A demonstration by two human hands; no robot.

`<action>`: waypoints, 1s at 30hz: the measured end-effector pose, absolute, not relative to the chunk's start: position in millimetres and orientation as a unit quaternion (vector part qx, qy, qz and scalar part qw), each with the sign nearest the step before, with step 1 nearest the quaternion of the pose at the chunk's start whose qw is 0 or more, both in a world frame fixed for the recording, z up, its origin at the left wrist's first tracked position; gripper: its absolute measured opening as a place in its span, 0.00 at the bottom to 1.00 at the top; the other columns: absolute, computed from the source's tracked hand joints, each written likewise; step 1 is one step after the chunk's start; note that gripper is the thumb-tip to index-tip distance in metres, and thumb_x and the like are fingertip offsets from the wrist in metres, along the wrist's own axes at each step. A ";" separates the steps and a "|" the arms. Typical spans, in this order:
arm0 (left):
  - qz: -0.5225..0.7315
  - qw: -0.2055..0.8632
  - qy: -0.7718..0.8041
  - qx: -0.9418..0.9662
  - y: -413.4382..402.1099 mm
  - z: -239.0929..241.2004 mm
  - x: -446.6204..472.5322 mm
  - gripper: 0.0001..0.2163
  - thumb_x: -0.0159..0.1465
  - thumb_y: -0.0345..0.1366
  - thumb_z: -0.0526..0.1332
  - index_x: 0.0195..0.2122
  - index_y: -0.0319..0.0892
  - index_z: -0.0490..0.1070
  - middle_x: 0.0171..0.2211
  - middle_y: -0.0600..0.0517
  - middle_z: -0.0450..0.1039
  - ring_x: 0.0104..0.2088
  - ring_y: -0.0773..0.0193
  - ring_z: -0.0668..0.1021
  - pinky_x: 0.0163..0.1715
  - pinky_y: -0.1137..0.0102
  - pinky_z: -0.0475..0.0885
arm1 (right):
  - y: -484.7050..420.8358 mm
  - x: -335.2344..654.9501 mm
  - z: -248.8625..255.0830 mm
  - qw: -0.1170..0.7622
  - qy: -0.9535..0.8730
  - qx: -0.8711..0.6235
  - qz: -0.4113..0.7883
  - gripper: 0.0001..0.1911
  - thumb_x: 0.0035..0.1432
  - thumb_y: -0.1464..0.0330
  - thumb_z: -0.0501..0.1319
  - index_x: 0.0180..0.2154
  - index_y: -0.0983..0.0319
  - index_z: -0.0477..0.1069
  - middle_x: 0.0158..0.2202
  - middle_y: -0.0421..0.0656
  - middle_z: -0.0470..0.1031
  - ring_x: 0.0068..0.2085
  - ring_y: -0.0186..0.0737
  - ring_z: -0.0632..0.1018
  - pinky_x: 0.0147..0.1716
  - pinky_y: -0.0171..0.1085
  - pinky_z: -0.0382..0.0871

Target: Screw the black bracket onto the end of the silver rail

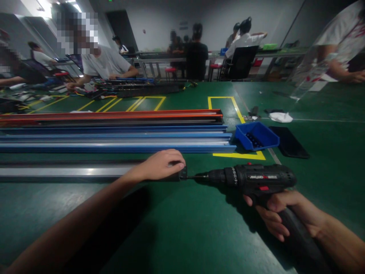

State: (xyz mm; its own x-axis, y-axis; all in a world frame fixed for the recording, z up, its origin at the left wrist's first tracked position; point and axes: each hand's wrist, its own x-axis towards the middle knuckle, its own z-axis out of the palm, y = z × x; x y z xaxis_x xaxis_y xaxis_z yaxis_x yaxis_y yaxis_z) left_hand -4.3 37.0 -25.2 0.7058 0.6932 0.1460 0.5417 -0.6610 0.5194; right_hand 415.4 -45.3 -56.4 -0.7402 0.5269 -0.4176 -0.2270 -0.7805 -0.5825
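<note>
My left hand (162, 165) is wrapped over the right end of a long black and silver metal profile (71, 172) that lies across the green table. A small black end cap (183, 173) shows just beyond my fingers. In my right hand (281, 213) is a black cordless drill (256, 178) with red details, its grip inside my fingers. The drill lies level and points left. Its thin bit (198, 176) reaches the end cap; whether it sits in a screw is too small to tell.
Behind the profile lie several blue profiles (114, 148) and orange-red ones (142, 114). A blue bin (264, 141) with small black parts stands at their right end, beside a black flat tablet-like slab (289, 141). Farther back are a white cloth-like item (281, 117) and a co-worker (102, 62).
</note>
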 end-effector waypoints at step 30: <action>0.161 0.214 0.341 0.901 37.2 -24.3 -0.4 0.13 0.77 0.40 0.57 0.44 0.42 0.81 0.44 0.48 0.81 0.45 0.60 0.81 0.48 0.66 0.72 | -48.5 408.7 -56.0 0.213 -0.264 -0.287 0.896 0.19 0.55 0.69 0.66 0.48 0.68 0.81 0.22 0.37 0.70 0.18 0.31 0.70 0.23 0.34 0.78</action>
State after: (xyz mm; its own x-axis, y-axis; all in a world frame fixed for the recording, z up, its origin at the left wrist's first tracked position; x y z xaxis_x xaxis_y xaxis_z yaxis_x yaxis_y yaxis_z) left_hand -0.4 37.2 -24.3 0.7157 0.6835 0.1435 0.5457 -0.6756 0.4958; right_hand 408.7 -48.5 -56.0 -0.7444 0.5335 -0.4017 -0.2309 -0.7700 -0.5948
